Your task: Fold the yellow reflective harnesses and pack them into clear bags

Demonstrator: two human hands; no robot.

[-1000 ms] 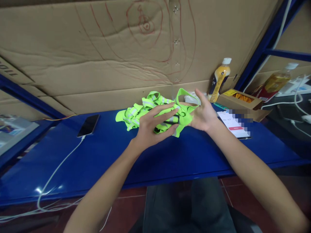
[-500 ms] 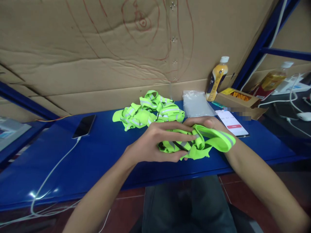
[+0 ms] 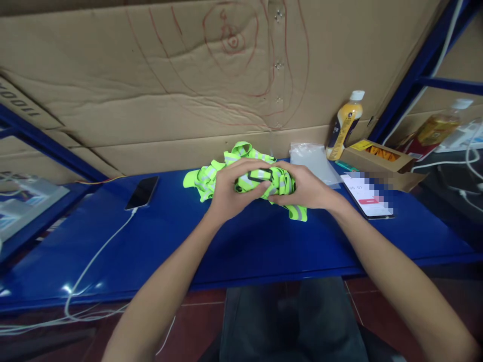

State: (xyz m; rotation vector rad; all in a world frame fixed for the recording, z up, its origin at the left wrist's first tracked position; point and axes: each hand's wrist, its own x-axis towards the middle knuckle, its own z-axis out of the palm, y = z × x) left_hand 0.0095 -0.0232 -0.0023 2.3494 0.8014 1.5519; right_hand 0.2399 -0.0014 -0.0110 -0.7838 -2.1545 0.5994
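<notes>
Between my two hands is a bunched neon-yellow reflective strap [image 3: 281,182] with silver stripes and black trim. My left hand [image 3: 232,191] wraps round its left side, thumb across the front. On the other side, my right hand [image 3: 307,186] is closed round the bundle with fingers curled in front. A loose striped end [image 3: 299,213] hangs below the right fingers. Just behind lies a heap of the same neon reflective straps [image 3: 202,181] on the blue table [image 3: 241,251], partly hidden by my hands.
A clear plastic bag [image 3: 315,163], a yellow bottle [image 3: 345,125] and an open cardboard box [image 3: 381,158] stand at the back right. One phone [image 3: 368,196] with a lit screen lies at right; a dark phone [image 3: 142,193] on a white cable [image 3: 100,251] lies at left.
My hands have moved away from me and slightly left with the strap bundle, up to the heap. The right hand now grips its side, and the loop over my right wrist is gone.
</notes>
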